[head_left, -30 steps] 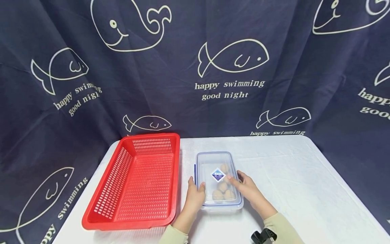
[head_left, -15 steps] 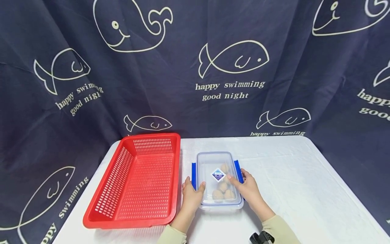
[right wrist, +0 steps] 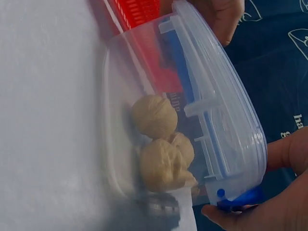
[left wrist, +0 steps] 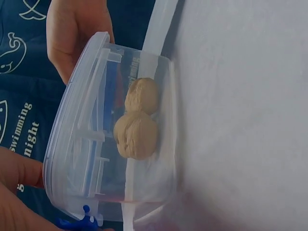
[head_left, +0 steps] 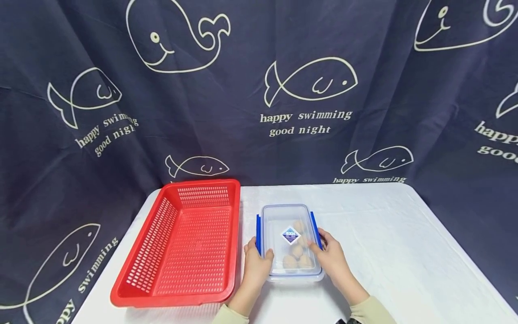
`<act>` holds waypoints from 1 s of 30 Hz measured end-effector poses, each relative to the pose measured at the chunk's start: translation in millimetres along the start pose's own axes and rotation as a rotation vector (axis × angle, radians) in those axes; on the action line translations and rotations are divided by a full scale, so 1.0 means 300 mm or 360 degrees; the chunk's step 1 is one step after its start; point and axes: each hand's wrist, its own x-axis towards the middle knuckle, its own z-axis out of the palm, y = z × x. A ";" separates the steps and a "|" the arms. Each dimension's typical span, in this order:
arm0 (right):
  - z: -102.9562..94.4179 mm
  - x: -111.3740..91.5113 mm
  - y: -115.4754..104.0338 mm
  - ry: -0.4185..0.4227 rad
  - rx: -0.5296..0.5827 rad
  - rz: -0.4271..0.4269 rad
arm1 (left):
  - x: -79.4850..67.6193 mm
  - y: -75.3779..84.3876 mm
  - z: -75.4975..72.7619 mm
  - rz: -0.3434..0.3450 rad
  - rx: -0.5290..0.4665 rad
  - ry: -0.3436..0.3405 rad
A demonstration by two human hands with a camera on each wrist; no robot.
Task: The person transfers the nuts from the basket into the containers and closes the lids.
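Note:
A clear plastic food container [head_left: 279, 218] with a transparent lid and a diamond-shaped label sits on the white table. Several walnuts [left wrist: 137, 135] lie inside, gathered toward its right side in the head view. Blue clips stick out along both sides, a left clip [head_left: 258, 234] and a right clip [head_left: 316, 228]. My left hand [head_left: 256, 266] grips the left side, thumb on the lid's edge and fingers by the clip. On the opposite side my right hand [head_left: 332, 257] holds the container likewise, its thumb over the lid. Some fingertips are hidden below the clips.
A red perforated basket [head_left: 174, 300] stands close on the left, with no contents visible. White cloth covers the table [head_left: 388, 243]. Behind it hangs a dark blue curtain [head_left: 243, 90] printed with fish and whales.
The blue clips, mostly out of sight a second ago, have swung outward and now show on both sides. The hands have stayed at the container's sides; the fingers shifted slightly.

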 end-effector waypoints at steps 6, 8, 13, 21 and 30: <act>0.010 -0.003 0.004 0.0025 -0.0041 -0.0034 | -0.012 -0.011 0.019 0.0120 -0.0028 -0.0065; 0.013 -0.005 0.008 0.0040 -0.0069 -0.0045 | -0.016 -0.015 0.022 0.0128 -0.0015 -0.0077; 0.018 -0.010 0.004 0.0094 -0.0169 -0.0114 | -0.016 -0.015 0.026 0.0193 0.0011 -0.0121; 0.040 -0.012 -0.007 0.0181 -0.0423 -0.0318 | -0.018 0.001 0.026 0.0223 0.0091 -0.0136; 0.041 -0.025 -0.003 0.0146 -0.0552 -0.0407 | -0.023 -0.002 0.029 0.0250 0.0108 -0.0160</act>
